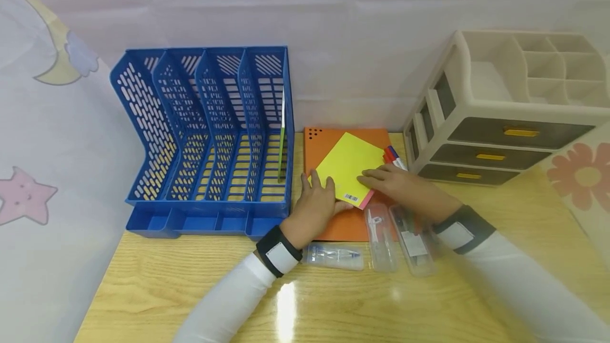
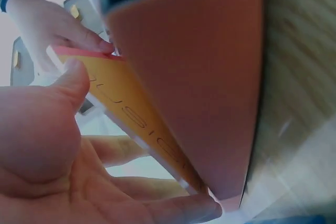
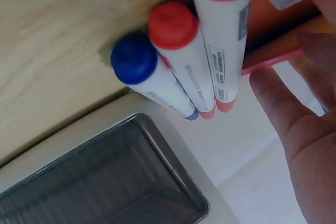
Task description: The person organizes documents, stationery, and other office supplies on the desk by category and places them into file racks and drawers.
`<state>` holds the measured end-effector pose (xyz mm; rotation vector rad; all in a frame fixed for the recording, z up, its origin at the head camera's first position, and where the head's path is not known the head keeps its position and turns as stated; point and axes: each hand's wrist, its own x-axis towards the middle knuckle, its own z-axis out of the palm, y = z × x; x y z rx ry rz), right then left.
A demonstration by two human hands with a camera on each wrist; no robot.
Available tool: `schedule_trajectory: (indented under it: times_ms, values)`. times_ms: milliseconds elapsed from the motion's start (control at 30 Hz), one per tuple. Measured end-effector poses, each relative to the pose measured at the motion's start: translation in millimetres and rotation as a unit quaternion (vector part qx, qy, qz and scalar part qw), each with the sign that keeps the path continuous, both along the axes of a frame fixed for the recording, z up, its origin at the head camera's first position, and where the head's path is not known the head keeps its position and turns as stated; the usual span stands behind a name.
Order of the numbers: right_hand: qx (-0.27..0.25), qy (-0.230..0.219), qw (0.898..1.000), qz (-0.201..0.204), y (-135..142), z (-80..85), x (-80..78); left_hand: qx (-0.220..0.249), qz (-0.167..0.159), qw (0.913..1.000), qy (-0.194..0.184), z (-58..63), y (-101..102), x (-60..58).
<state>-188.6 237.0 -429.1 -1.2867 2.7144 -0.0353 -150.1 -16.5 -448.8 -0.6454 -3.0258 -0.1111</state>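
Note:
A yellow notebook (image 1: 350, 165) with a barcode and a pink edge sits over an orange folder (image 1: 333, 229). My left hand (image 1: 315, 210) grips its near left side, fingers spread over the cover and thumb at the near edge. In the left wrist view the notebook's lettered underside (image 2: 134, 111) is raised at an angle from the folder. My right hand (image 1: 400, 189) pinches the pink edge on the right, thumb and fingers on either side of it in the right wrist view. Several markers (image 3: 181, 56) with red and blue ends lie close beside that hand.
A blue file rack (image 1: 209, 205) stands at left, with a thin green-and-white item (image 1: 281, 142) in its rightmost slot. At right is a drawer organizer (image 1: 476, 105). Along the front lie a clear pen pack (image 1: 333, 257) and two clear cases, one (image 1: 381, 242) beside the other (image 1: 414, 250).

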Motion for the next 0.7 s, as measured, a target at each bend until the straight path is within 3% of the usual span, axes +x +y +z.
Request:
schedule_trajectory:
  times_ms: [100,233,300,367,467,600,700]
  values:
    - [-0.022,0.032,0.999,0.009,-3,-1.6,-0.7,0.053,0.012,0.998,-0.033,4.6,-4,0.1]
    - [-0.061,0.061,0.996,0.01,-7,-0.6,0.5,0.133,0.027,0.9885,-0.067,16.6,-13,1.8]
    - [-0.079,0.069,0.994,-0.001,-8,1.2,1.8,0.163,0.028,0.9843,-0.062,22.6,-16,3.1]
    - [-0.108,0.08,0.991,-0.009,-7,2.0,2.1,0.195,0.021,0.9798,-0.04,28.5,-19,4.6]
    - [-0.165,0.097,0.981,-0.028,-5,4.9,1.9,0.249,-0.002,0.9682,0.022,35.6,-23,7.1]
    - [-0.252,0.139,0.957,-0.034,-1,13.3,-0.6,0.328,-0.038,0.9368,0.116,42.5,-28,7.1]
    - [-0.287,0.183,0.939,-0.046,0,21.6,-0.7,0.371,-0.058,0.9144,0.152,45.2,-31,5.5]
